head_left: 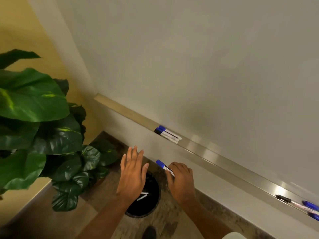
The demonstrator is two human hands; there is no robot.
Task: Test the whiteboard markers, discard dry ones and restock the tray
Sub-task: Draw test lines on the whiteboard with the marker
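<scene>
Marker (164, 167), blue cap, white barrel: pinched in curled fingers (176, 166) of right hand (181, 178), cap end pointing up-left, below tray level, just right of bin. Left hand (133, 171) flat, fingers straight and spread, holding nothing, hovering over black bin (152, 207). White marker barrels (142, 196) lying inside bin. Bin on floor (164, 225) near wall. Tray (215, 157) running under whiteboard (207, 66); cluster of capped markers (168, 134) side by side on it, more markers (309, 207), blurred, at right edge. Leafy plant (39, 114) left of bin.

Blue caps, white barrels
Held marker (164, 167) blue-capped, white-bodied; bin (151, 207) black; plant (39, 121) glossy green; wall (22, 26) yellow; floor (174, 219) mottled brown.
</scene>
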